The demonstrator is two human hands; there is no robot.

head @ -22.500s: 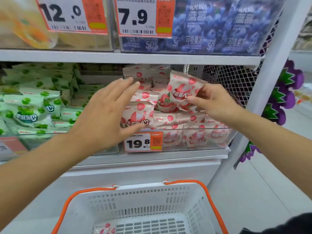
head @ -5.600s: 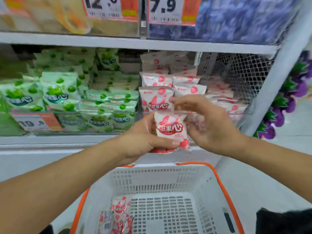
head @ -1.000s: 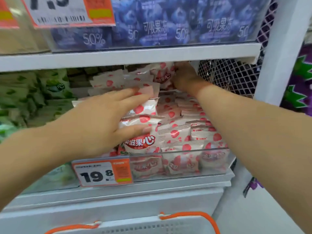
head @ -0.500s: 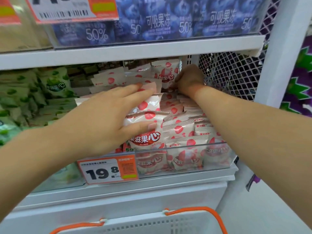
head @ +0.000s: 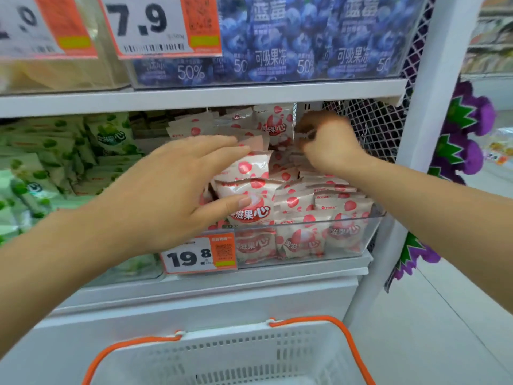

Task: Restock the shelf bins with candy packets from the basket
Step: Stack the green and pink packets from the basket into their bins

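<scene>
pink packets pressed by flat left hand; right hand now curled, contents unclear.

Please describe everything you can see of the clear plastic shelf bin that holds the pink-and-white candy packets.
The clear plastic shelf bin sits on the white lower shelf, at its right end beside the white upright. Its walls are transparent, so the pink-and-white candy packets show through the front. It is piled above its rim. An orange-and-white price tag reading 19.8 is fixed to its front left. The left hand rests flat on the front packets; the right hand reaches in at the back, fingers curled on something small.
</scene>
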